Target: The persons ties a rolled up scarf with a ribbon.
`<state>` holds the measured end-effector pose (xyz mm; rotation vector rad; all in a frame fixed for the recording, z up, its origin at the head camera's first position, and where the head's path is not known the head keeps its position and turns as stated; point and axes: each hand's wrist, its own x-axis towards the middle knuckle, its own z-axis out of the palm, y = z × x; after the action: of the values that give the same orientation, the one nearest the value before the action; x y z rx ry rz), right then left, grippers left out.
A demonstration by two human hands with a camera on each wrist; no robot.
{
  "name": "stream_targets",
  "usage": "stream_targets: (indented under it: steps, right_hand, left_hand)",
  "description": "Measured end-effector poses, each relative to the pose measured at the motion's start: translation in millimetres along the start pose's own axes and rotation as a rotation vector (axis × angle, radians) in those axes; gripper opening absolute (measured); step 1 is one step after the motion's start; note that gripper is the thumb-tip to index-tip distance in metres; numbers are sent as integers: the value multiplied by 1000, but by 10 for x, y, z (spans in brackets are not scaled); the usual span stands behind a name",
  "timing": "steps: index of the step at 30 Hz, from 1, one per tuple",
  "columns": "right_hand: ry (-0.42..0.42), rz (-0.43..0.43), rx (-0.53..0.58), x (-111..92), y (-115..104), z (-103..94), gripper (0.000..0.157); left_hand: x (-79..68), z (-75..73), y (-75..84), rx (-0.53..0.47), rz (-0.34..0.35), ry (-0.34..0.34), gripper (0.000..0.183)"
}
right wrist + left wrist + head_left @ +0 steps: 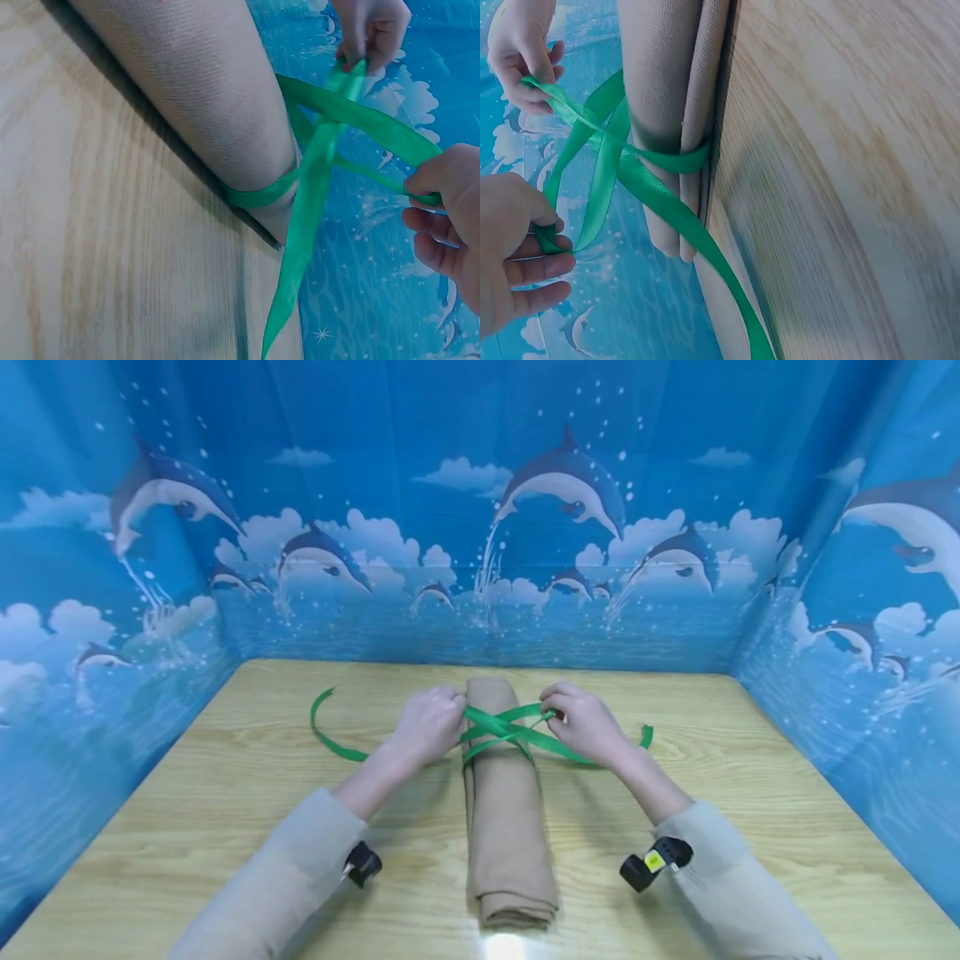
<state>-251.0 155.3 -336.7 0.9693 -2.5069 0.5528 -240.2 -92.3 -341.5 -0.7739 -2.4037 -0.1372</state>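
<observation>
A rolled tan cloth (512,843) lies lengthwise on the table, with a green ribbon (495,724) wrapped around its far part. Above the roll the ribbon crosses over itself. To the left of the crossing, my left hand (429,725) pinches a loop of it between thumb and fingers; the fold of this loop (549,241) shows in the left wrist view. On the other side my right hand (587,727) pinches another ribbon loop (382,131), its lower fingers loosely bent. Both hands are raised beside the roll, roughly level with each other.
One ribbon tail (321,731) curls out on the left and another ribbon end (647,737) shows at the right. The wooden table (187,827) is bordered at the back and sides by a blue dolphin-print curtain (465,627).
</observation>
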Motion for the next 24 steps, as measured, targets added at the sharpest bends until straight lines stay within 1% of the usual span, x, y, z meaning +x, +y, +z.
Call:
stream_targets:
  steps: [4, 6, 9, 12, 15, 18, 21, 24]
  right_hand:
    - [0, 1, 57, -16, 58, -36, 13]
    - [12, 3, 81, -17, 78, -56, 12]
    - [39, 17, 88, -24, 92, -87, 13]
    - [78, 16, 51, -30, 109, -112, 14]
    - [119, -6, -20, -37, 137, -128, 14]
    - [148, -32, -94, -51, 170, -142, 13]
    - [149, -31, -132, -69, 198, -155, 12]
    - [133, -4, -146, -90, 216, -171, 13]
  left_hand:
    - [-34, 18, -48, 39, 6, 61, 14]
    - [-46, 28, -71, 58, 6, 79, 15]
    - [-60, 40, -102, 80, 1, 83, 18]
    - [-73, 52, -141, 93, -1, 81, 20]
    - [-94, 65, -195, 105, -13, 96, 21]
    - [-122, 78, -257, 121, -41, 104, 23]
    - [-150, 76, -304, 128, -71, 78, 23]
    - [-172, 66, -330, 125, -91, 37, 21]
